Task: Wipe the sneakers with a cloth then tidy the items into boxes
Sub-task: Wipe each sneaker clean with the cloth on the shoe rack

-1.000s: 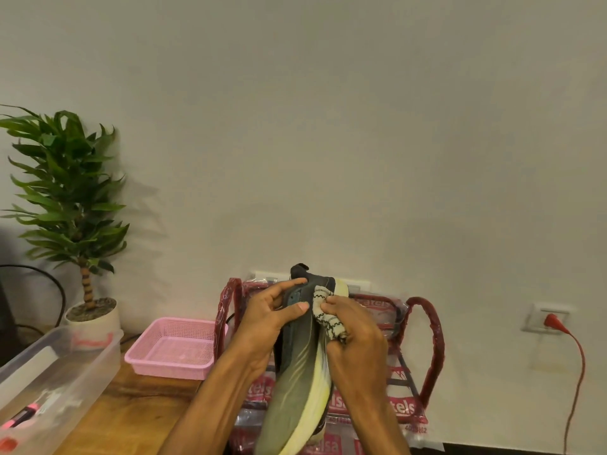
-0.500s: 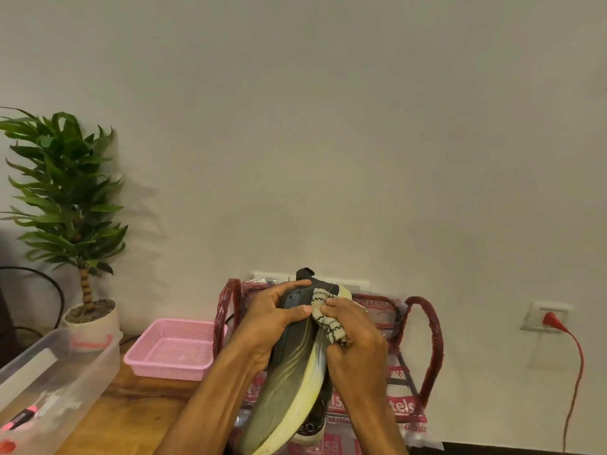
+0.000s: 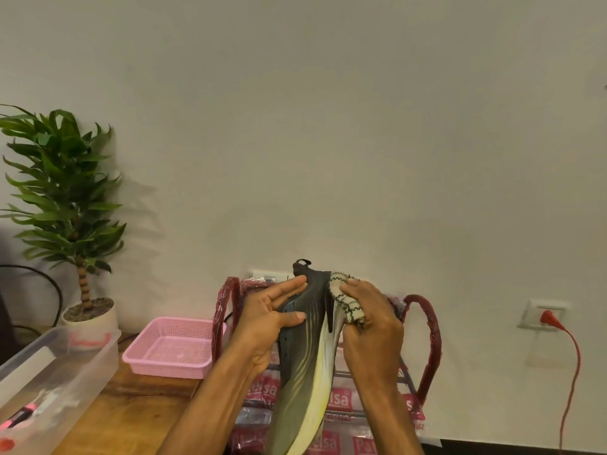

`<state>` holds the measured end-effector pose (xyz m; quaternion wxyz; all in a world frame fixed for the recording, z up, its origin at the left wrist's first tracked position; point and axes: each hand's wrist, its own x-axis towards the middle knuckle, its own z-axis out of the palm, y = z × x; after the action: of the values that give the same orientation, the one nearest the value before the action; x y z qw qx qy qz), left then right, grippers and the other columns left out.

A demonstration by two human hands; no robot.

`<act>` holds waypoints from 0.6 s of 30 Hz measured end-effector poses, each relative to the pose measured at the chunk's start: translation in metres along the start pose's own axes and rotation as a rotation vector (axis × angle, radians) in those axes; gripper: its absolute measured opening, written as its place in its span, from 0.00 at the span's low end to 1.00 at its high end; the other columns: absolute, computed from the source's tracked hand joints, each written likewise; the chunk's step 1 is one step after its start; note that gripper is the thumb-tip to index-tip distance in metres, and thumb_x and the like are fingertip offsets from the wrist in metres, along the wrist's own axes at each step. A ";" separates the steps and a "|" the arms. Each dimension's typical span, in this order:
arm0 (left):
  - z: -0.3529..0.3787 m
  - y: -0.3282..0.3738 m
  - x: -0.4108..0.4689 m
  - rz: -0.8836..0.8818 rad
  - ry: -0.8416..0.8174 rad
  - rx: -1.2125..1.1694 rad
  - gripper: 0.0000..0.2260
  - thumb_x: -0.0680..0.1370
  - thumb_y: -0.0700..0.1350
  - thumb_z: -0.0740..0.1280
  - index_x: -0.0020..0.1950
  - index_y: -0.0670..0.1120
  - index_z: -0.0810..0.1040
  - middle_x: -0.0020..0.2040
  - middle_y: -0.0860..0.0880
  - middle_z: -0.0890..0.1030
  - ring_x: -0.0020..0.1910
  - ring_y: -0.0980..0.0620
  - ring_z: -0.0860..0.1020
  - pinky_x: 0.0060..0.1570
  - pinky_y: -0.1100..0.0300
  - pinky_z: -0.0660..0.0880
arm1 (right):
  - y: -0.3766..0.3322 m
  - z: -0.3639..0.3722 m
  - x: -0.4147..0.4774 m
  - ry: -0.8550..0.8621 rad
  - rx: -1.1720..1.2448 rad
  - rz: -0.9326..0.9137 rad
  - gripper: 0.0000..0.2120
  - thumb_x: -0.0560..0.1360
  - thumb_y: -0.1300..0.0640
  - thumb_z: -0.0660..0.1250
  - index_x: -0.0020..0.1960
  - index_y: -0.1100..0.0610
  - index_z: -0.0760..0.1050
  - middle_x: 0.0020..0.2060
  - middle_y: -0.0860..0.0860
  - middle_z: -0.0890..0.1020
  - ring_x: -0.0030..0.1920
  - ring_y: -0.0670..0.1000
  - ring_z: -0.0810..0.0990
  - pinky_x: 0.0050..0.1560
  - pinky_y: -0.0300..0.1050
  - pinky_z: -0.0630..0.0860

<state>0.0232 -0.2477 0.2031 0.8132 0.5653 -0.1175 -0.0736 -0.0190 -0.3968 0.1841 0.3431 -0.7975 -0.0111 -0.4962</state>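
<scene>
The sneaker [image 3: 305, 372] is held up in the air in front of the person, standing almost upright. Its heel loop is at the top and its toe goes down out of the lower edge of the view. It has a dark grey upper and a pale yellow sole.

The left hand [image 3: 267, 323] grips the sneaker from the left side, with the thumb and one long finger lying on the dark upper near the heel; the other fingers are hidden behind the shoe. The right hand [image 3: 372, 330] has its fingers curled around a bunched cloth [image 3: 345, 298], white with thin dark lines, and presses it on the sole edge close to the heel.

Behind the sneaker stands a rack [image 3: 427, 339] with dark red curved ends, wrapped in clear plastic with pink labels.

On the wooden table [image 3: 131, 412] at the left is a pink basket [image 3: 164, 369] with mesh walls; only its own mesh floor shows inside. Nearer to the camera is a clear plastic box [image 3: 82, 362]. Through its wall I see a pink and black object [image 3: 19, 417] like a pen, and something pale beside it, too blurred to name.

A potted plant [image 3: 62, 192] in a white pot stands behind the box. On the wall at the right, a red plug [image 3: 548, 318] sits in a socket and its cable hangs down.
</scene>
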 end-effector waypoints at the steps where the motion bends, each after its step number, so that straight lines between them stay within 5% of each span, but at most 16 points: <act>1: 0.001 -0.001 0.000 0.005 0.010 -0.009 0.25 0.71 0.22 0.66 0.57 0.48 0.82 0.57 0.50 0.84 0.55 0.50 0.83 0.48 0.58 0.82 | -0.001 0.001 0.002 -0.025 -0.020 -0.005 0.30 0.63 0.79 0.70 0.59 0.54 0.79 0.57 0.51 0.82 0.62 0.49 0.76 0.62 0.49 0.73; 7: 0.003 0.000 -0.001 0.025 0.066 -0.186 0.23 0.71 0.22 0.65 0.58 0.43 0.82 0.57 0.47 0.84 0.52 0.49 0.84 0.41 0.60 0.82 | -0.012 0.009 -0.023 -0.226 -0.088 -0.167 0.33 0.59 0.77 0.73 0.60 0.55 0.79 0.59 0.50 0.81 0.64 0.52 0.76 0.65 0.53 0.72; 13: 0.006 -0.001 -0.001 0.029 0.085 -0.272 0.23 0.70 0.22 0.64 0.56 0.44 0.82 0.57 0.47 0.84 0.50 0.50 0.84 0.43 0.60 0.82 | -0.006 0.011 -0.002 -0.139 -0.106 -0.087 0.31 0.59 0.76 0.75 0.58 0.55 0.80 0.55 0.51 0.83 0.60 0.52 0.79 0.59 0.54 0.77; 18: -0.001 0.005 0.008 -0.008 0.125 -0.407 0.22 0.69 0.22 0.62 0.55 0.41 0.82 0.58 0.42 0.83 0.47 0.46 0.84 0.38 0.59 0.82 | -0.020 0.001 -0.016 -0.267 -0.059 -0.389 0.13 0.69 0.61 0.75 0.53 0.54 0.82 0.52 0.49 0.84 0.56 0.49 0.81 0.61 0.51 0.75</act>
<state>0.0313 -0.2466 0.2081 0.9160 0.3932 -0.0476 -0.0638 -0.0333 -0.3755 0.1823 0.2132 -0.8485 -0.1955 -0.4432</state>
